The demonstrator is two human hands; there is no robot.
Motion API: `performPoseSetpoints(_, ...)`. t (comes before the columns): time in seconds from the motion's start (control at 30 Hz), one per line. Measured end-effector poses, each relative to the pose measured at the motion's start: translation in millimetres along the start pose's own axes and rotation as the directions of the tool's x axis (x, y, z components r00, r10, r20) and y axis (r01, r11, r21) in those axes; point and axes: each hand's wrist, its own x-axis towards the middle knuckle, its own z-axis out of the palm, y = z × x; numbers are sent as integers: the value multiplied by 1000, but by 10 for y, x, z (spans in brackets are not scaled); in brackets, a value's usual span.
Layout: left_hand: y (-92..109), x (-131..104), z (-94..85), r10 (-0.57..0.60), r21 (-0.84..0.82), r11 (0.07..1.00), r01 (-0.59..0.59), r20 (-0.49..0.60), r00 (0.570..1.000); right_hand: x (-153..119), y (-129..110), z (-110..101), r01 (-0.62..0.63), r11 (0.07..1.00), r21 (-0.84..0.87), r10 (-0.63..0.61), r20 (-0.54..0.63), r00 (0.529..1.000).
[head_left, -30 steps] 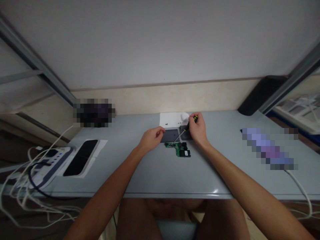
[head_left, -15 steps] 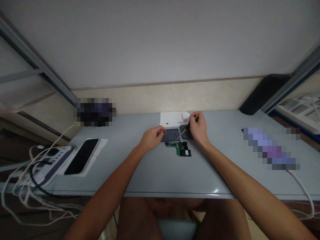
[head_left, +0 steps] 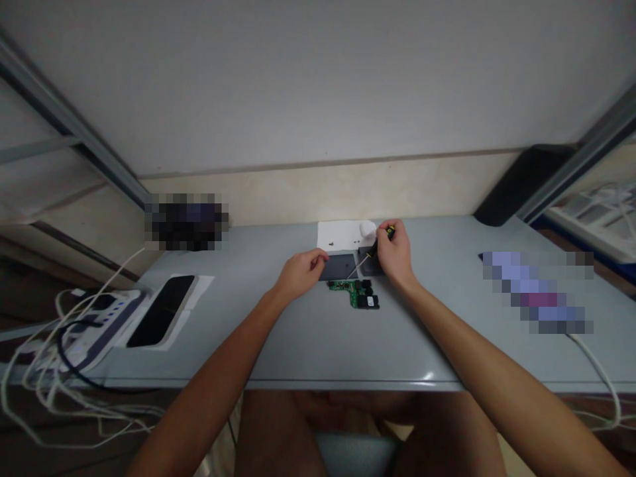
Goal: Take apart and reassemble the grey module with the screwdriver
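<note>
My right hand point(head_left: 395, 250) is closed round a black and yellow screwdriver point(head_left: 373, 249), its thin shaft slanting down-left with the tip at the upper edge of a green circuit board point(head_left: 354, 291). My left hand point(head_left: 302, 271) has its fingers curled together at the left end of a dark flat panel point(head_left: 342, 266); what they pinch, if anything, is too small to tell. A second dark part point(head_left: 366, 264) lies beside the panel, partly behind my right hand. Behind them, a white sheet point(head_left: 340, 233) bears several tiny dark screws and a white rounded object point(head_left: 368, 230).
On the left lie a black phone point(head_left: 163, 310) on white paper and a power strip point(head_left: 112, 328) with tangled cables. A blurred dark object point(head_left: 187, 222) stands back left. A blurred device point(head_left: 539, 291) with a cable lies right, before a black cylinder point(head_left: 524, 182).
The view has shifted very slightly. Both hands and the screwdriver hold nearly the same positions over the parts.
</note>
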Motion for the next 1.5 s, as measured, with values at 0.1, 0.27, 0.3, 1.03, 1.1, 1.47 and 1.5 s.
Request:
performPoseSetpoints(0.1, -18, 2, 8, 4, -2, 1000, -4, 0, 1000, -2, 2, 1, 4, 1000, -4, -4, 0, 1000)
performPoseSetpoints(0.27, -34, 5, 14, 6, 7, 1000, -6, 3, 1000, 7, 10, 5, 11, 1000, 5, -11, 0, 1000)
performPoseSetpoints(0.3, -31, 5, 13, 5, 5, 1000, -5, 3, 1000, 8, 13, 7, 12, 1000, 4, -12, 1, 1000)
performPoseSetpoints(1.03, -17, 0, 2, -4, 2, 1000, 4, 5, 1000, -15, -12, 13, 25, 1000, -10, -25, 2, 1000)
performPoseSetpoints(1.1, -13, -2, 0, -6, 4, 1000, 6, 8, 1000, -12, -4, 14, 28, 1000, -13, -28, 0, 1000)
performPoseSetpoints(1.47, -27, -1, 9, 10, -4, 1000, -10, -1, 1000, -2, -23, 6, 3, 1000, -4, -3, 3, 1000)
performPoseSetpoints(1.5, -27, -2, 9, 9, -6, 1000, -9, -3, 1000, -4, -28, 7, 2, 1000, 1, -2, 5, 1000)
